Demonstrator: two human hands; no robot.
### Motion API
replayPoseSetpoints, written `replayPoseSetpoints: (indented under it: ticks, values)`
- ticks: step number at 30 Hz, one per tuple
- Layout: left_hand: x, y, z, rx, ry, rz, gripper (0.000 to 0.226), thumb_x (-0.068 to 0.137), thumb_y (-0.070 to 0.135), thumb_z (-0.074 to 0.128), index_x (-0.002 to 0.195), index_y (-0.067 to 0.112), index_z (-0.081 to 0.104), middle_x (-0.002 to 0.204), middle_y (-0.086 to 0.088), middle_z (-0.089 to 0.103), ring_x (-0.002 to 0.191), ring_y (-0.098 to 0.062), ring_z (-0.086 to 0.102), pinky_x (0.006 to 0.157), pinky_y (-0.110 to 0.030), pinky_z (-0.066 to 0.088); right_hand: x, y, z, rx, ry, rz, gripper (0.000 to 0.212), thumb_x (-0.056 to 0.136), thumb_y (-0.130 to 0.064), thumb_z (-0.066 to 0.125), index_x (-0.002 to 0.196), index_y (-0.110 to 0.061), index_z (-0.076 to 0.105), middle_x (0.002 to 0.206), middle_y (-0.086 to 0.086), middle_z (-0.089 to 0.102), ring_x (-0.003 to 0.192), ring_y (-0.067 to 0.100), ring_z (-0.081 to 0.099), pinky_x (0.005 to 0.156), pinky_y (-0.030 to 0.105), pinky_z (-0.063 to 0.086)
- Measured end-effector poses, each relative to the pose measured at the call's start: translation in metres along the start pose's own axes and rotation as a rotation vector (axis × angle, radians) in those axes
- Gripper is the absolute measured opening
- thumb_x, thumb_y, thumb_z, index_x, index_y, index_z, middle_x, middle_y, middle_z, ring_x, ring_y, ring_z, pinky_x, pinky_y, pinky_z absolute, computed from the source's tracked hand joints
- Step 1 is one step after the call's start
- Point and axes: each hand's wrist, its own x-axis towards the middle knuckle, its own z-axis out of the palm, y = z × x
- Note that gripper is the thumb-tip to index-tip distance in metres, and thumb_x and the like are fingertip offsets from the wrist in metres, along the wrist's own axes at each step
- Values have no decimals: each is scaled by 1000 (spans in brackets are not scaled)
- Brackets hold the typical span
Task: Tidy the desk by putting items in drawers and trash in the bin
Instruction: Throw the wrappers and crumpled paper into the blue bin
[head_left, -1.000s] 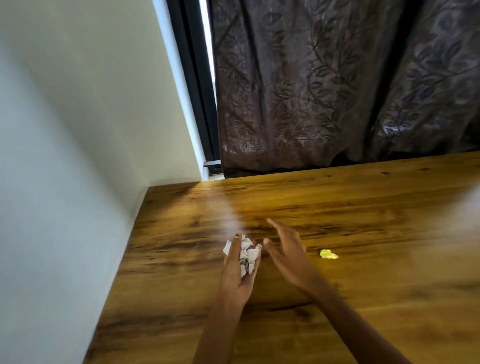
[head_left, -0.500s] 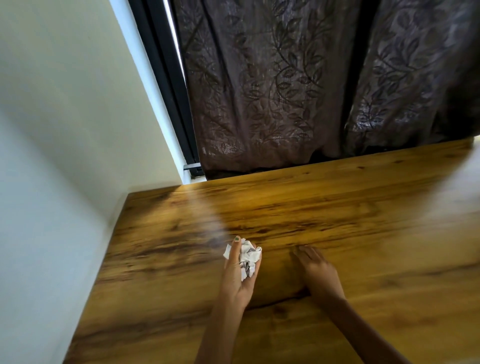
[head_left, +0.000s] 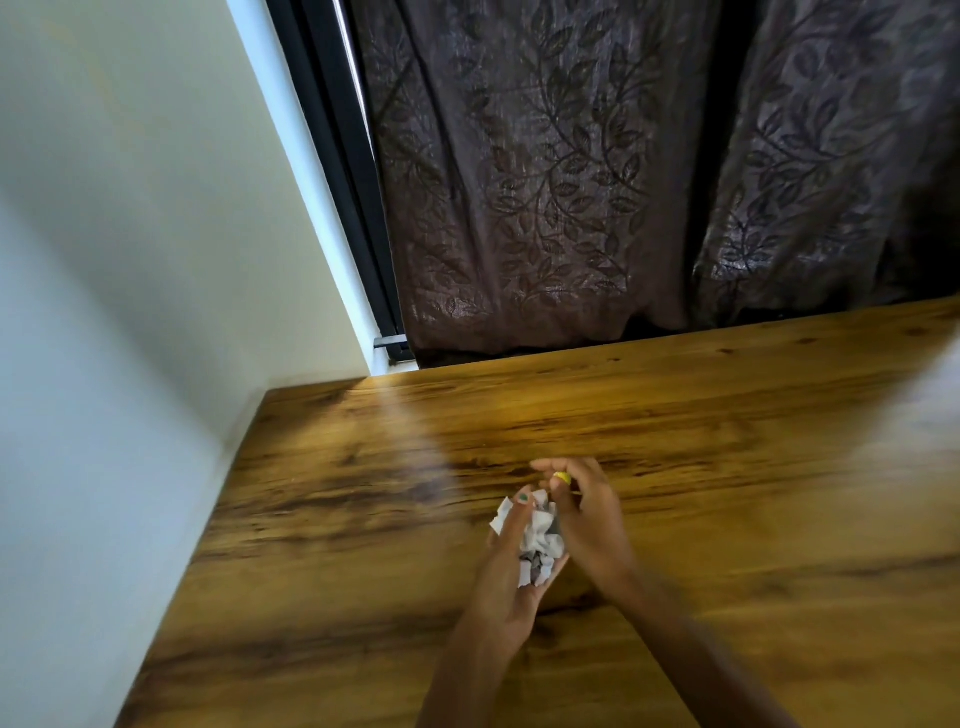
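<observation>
My left hand (head_left: 506, 571) is cupped around a wad of crumpled white paper (head_left: 537, 540), held just above the wooden desk (head_left: 337, 519). My right hand (head_left: 587, 514) is beside it, touching the wad, and pinches a small yellow scrap (head_left: 562, 478) between its fingertips. Most of the yellow scrap is hidden by the fingers. Neither a drawer nor a bin is in view.
A pale wall (head_left: 130, 312) borders the desk on the left. A dark leaf-patterned curtain (head_left: 571, 182) hangs behind the desk's far edge, next to a black window frame (head_left: 337, 156). Bare wood stretches to the right.
The yellow scrap lay on the desk to the right; my right hand covered it, picked it up and brought it over to the paper wad. My left hand kept its hold.
</observation>
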Motion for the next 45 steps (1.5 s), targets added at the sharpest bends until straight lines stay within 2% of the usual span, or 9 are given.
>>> replayPoseSetpoints:
  ticks: [3,8,11,15,21,26,30,34,45]
  values:
    - [-4,1,0,83,-22,22,31,92,35,53,114,16,62,102,-5,73,93,-17,68,77,-33,53,-11,-3,7,78,-62,48,35,97,0,36,97,-21,63,104,-7,55,90,-6,55,75,5,44]
    - [-7,10,-1,201,-108,48,49,92,50,42,124,16,59,119,-6,66,111,-17,60,85,-33,48,-24,-13,16,254,1,106,34,99,-9,35,98,-30,62,111,-1,60,102,7,59,90,32,51]
    - [-4,16,-6,206,-115,32,53,93,53,39,125,16,59,122,-7,64,115,-19,58,85,-33,47,-37,-27,26,293,49,80,25,99,-35,37,107,-34,61,111,-4,56,104,3,56,89,27,50]
    - [-10,15,-18,145,-144,41,60,85,63,45,127,22,57,127,-7,60,122,-24,53,101,-41,41,-57,-38,38,209,67,38,53,83,-62,42,120,-28,58,114,-10,51,107,-4,50,89,19,47]
    - [-36,21,-27,198,-231,68,46,96,51,29,129,29,53,110,-9,67,95,-21,66,72,-32,51,-90,-47,56,165,223,82,37,89,-44,53,120,-25,54,110,-7,51,103,1,52,86,19,46]
    - [-57,3,-31,326,-315,12,36,100,41,34,127,28,54,109,-7,66,93,-18,68,74,-31,52,-119,-49,55,128,396,128,28,94,-30,52,121,-21,55,109,-4,54,100,-2,49,83,10,40]
    - [-68,-15,-28,407,-315,-42,43,95,46,44,128,23,57,122,-13,63,106,-24,65,91,-41,52,-143,-49,45,144,489,160,25,95,-33,50,118,-25,55,106,-5,56,101,4,51,85,21,43]
    - [-88,-37,-9,444,-319,0,35,95,40,49,120,20,63,108,-10,69,94,-22,70,75,-33,56,-162,-43,20,142,581,151,22,97,-32,47,116,-25,54,107,-4,58,99,8,54,83,25,46]
    - [-141,-142,81,495,-339,2,20,93,27,56,108,19,67,91,-2,72,77,-14,72,59,-21,55,-212,7,-100,243,758,164,29,94,-42,46,116,-25,54,113,2,60,106,15,59,92,40,49]
